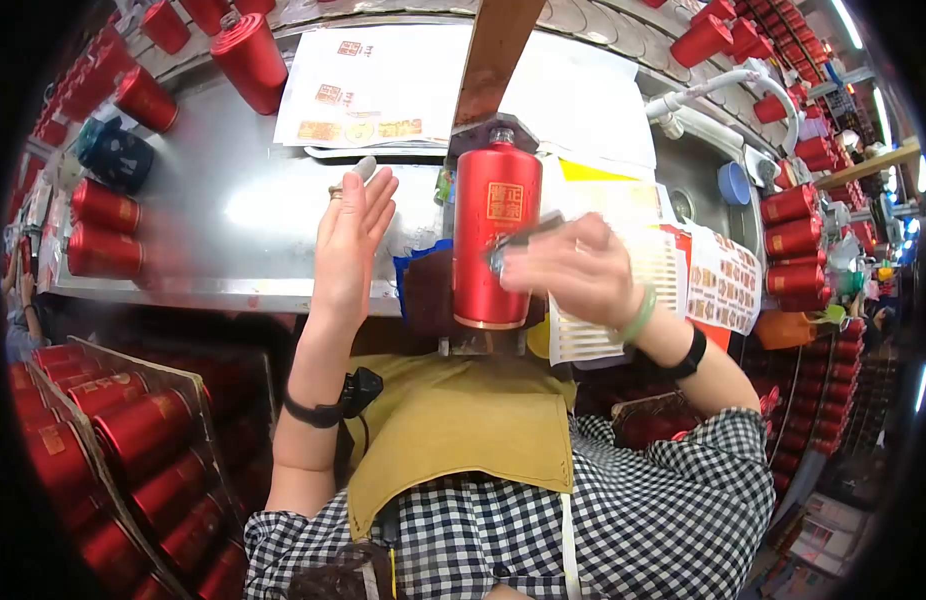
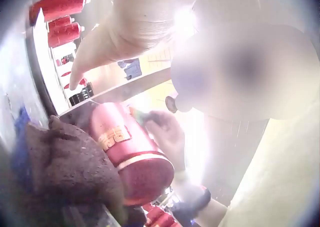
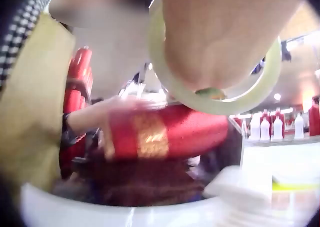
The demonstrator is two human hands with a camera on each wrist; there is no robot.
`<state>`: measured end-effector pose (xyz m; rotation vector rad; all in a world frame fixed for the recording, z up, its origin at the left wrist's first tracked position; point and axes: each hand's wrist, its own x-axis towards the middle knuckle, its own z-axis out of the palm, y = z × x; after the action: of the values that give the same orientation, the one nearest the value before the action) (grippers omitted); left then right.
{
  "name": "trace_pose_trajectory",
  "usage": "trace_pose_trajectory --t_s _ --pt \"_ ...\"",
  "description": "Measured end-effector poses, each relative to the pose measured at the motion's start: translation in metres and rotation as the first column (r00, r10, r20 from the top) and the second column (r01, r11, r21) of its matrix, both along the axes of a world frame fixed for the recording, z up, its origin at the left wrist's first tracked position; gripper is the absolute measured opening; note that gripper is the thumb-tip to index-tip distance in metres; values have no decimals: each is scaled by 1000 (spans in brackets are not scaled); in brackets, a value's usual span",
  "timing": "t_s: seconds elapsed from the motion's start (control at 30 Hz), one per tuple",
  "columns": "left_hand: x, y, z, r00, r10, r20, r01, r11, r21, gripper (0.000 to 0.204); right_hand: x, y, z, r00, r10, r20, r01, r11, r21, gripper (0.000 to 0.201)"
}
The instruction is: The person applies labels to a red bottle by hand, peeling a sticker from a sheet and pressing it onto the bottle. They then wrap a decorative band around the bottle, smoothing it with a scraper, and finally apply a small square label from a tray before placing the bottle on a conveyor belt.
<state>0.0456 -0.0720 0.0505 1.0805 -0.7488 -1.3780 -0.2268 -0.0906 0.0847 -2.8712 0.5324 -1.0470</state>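
Observation:
A red bottle [image 1: 488, 240] with gold square lettering lies on its side on a dark cloth-padded rest, its neck pointing away from me. My right hand [image 1: 573, 268] is over the bottle's right side, blurred, and pinches a small dark flat piece [image 1: 533, 232] whose kind cannot be made out. In the left wrist view, a greenish, shiny edge [image 2: 140, 116] shows at these fingers against the bottle. My left hand [image 1: 353, 225] is held up left of the bottle, apart from it, fingers straight and nothing in them. A grey cover [image 1: 365, 166] sits on one fingertip.
Printed label sheets [image 1: 723, 280] and a striped sheet [image 1: 593, 330] lie right of the bottle. A wooden post [image 1: 493, 60] rises behind it. More red bottles [image 1: 248, 60] stand on the metal table [image 1: 213, 170]; crates of them [image 1: 148, 430] are at lower left.

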Motion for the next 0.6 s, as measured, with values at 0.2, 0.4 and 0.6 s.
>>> trace_pose_trajectory --t_s 0.2,0.4,0.6 --pt "-13 0 2 1000 -26 -13 26 1000 8 70 18 -17 19 989 -116 -89 120 992 42 26" --pt "-12 11 10 1000 -2 4 2 1000 -26 69 43 -62 72 957 -254 -138 173 886 -431 17" --pt "0 16 7 999 32 14 -32 999 -30 69 31 -14 19 980 17 -199 -69 964 -258 33"
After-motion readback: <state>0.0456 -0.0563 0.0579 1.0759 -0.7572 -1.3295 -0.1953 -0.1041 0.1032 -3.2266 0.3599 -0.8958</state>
